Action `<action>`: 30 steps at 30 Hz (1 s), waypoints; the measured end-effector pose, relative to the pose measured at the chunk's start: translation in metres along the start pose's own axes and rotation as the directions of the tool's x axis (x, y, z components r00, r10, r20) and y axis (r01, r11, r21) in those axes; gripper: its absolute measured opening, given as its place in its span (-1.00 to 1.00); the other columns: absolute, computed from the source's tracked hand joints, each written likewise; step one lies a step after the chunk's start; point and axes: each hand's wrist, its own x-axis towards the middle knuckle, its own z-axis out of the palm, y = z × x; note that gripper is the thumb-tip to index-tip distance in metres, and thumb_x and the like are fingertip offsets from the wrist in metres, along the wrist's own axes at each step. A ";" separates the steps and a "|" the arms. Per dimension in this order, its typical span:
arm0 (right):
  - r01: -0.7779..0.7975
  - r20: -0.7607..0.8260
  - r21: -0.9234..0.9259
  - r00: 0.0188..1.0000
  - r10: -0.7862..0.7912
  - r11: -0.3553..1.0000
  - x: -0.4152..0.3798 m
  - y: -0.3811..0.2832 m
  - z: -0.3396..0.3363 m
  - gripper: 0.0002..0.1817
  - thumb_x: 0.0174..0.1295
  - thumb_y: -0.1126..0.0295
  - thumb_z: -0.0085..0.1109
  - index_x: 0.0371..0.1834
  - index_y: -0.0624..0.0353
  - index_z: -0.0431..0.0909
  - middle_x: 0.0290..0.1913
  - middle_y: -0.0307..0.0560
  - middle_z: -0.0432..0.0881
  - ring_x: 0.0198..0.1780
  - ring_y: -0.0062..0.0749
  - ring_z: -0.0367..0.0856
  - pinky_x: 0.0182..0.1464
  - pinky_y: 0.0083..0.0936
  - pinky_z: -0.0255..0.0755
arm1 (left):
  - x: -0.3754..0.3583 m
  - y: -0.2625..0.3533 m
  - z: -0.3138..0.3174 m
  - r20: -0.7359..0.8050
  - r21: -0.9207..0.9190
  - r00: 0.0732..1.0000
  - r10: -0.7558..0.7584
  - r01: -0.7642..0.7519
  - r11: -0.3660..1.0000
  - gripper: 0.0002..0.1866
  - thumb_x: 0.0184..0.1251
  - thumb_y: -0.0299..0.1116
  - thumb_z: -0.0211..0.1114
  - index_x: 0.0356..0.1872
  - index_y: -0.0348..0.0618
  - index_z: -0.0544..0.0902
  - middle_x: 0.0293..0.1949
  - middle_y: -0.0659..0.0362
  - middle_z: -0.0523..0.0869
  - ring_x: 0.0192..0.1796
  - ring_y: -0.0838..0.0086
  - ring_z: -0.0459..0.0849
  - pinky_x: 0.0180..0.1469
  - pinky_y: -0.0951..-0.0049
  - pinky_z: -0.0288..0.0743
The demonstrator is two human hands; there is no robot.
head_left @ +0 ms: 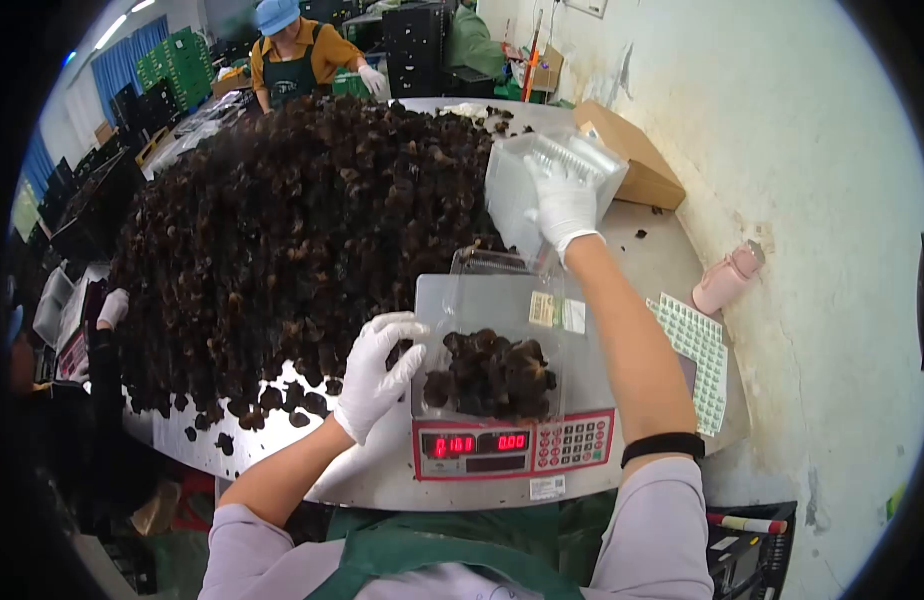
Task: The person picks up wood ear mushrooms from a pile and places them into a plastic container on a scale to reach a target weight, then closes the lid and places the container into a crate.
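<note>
Right hand (562,203) grips light, flimsy clamshell stack (552,175) beyond the scale (512,445), best held by its rims. Left hand (377,372), fingers loosely curled and holding nothing, touches the open clamshell (482,300) of brittle, featherweight dried fungus (492,375) on the scale.

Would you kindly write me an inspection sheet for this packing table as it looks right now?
Surface: metal table, mostly covered.
Job's things: open clear tray of dark fungus on the scale, red digits lit; stack of empty trays.
Clutter: large fungus heap, label sheet, pink bottle, cardboard box.
Grippers: left hand, gloved, at the tray's edge; right hand, gloved, on the stack.
Cables: nothing seen.
Surroundings: co-worker opposite; crates behind.
</note>
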 end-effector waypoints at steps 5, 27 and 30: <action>0.156 0.059 -0.148 0.987 -0.148 0.977 0.015 0.047 0.025 -0.06 0.01 0.21 0.50 0.54 -0.40 0.26 0.01 -0.02 0.67 0.05 -0.14 0.67 0.18 -0.07 0.44 | 0.003 -0.008 -0.005 0.026 -0.026 0.997 -0.068 0.069 0.997 -0.78 0.32 -0.44 0.36 -0.04 -0.15 0.72 0.07 0.03 0.68 0.18 0.16 0.62 0.27 0.24 0.46; -0.214 0.154 0.805 0.976 0.154 0.553 -0.182 0.028 -0.083 -0.66 0.35 0.45 0.22 0.17 0.26 0.62 0.10 -0.06 0.67 0.22 -0.32 0.58 0.34 -0.42 0.36 | -0.029 0.009 -0.014 0.098 -0.303 0.948 -0.304 0.319 0.898 -0.82 0.44 -0.53 0.25 0.00 -0.20 0.69 0.06 0.16 0.68 0.12 0.43 0.63 0.22 0.45 0.48; -0.304 0.206 0.764 0.951 0.232 0.568 -0.221 0.006 -0.089 -0.67 0.33 0.46 0.22 0.15 0.25 0.63 0.07 0.00 0.66 0.18 -0.24 0.59 0.31 -0.37 0.37 | -0.026 0.016 -0.007 0.067 0.055 0.997 0.032 -0.036 0.998 -0.69 0.20 -0.49 0.37 -0.02 -0.04 0.77 0.17 0.05 0.62 0.29 0.13 0.50 0.33 0.20 0.40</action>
